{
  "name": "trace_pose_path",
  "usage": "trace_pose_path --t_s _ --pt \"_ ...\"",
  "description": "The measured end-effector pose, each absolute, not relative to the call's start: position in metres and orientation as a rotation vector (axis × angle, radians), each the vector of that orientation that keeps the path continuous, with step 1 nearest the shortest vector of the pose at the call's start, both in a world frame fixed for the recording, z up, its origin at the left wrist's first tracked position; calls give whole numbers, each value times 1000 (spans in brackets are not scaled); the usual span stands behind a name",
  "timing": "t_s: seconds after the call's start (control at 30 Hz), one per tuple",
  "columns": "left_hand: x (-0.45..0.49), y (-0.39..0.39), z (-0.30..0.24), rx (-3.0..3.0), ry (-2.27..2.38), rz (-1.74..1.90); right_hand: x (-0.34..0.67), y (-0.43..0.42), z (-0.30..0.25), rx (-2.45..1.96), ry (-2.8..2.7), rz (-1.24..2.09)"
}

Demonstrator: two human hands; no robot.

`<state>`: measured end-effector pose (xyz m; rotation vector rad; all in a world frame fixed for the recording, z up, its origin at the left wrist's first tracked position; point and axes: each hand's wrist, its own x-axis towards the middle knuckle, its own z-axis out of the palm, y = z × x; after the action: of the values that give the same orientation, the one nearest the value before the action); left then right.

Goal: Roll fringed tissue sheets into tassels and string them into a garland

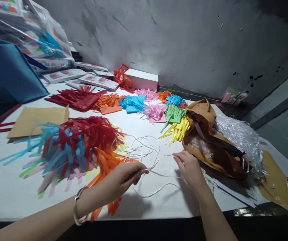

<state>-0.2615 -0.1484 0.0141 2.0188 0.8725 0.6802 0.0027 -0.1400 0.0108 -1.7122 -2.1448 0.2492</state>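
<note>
My left hand (pixel 131 174) is closed in a pinch on a white cord (pixel 156 173) at the middle of the table. The rest of the cord lies in loose loops just beyond its fingers, with one strand curving in front. Off to the right, my right hand (pixel 190 169) is closed, and a thin dark needle-like rod (pixel 167 155) sticks out leftward from its fingertips. Close to my left forearm lies a garland of tissue paper tassels (pixel 83 140) in red, blue, orange and other colours. An orange tassel (pixel 106 164) passes partly behind the left hand.
Fringed paper bundles, among them blue (pixel 133 103) and yellow (pixel 177 130), line the back. At right stand a brown bag (pixel 201 117) and white shredded filling (pixel 239 137). Brown paper (pixel 40 118), flat printed packs (pixel 98 81) and a blue bag (pixel 10 70) are on the left.
</note>
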Motion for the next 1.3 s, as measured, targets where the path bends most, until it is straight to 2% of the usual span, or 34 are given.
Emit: trace_pose_path --t_s 0.2,0.4,0.5,0.57,0.77,0.97,1.3 --pt "-274 -146 10 2311 938 791 4 -88 -21 -1865 -2327 126" --pt "-270 -145 2 2478 1096 841 4 -114 -16 -1851 -2239 25" --pt "-265 -147 9 2429 1081 842 -5 -156 -11 -1708 -2130 94" --pt "-261 -151 16 2367 1026 867 -23 -188 -11 -1428 -1902 268" --pt "-254 -168 29 2185 857 890 -82 -231 -20 -1370 -1396 603" --pt "-258 -177 37 2055 827 807 -88 -238 -22 -1379 -1221 604" --pt "-254 -185 33 1893 799 800 -85 -245 -24 -1245 -1316 562"
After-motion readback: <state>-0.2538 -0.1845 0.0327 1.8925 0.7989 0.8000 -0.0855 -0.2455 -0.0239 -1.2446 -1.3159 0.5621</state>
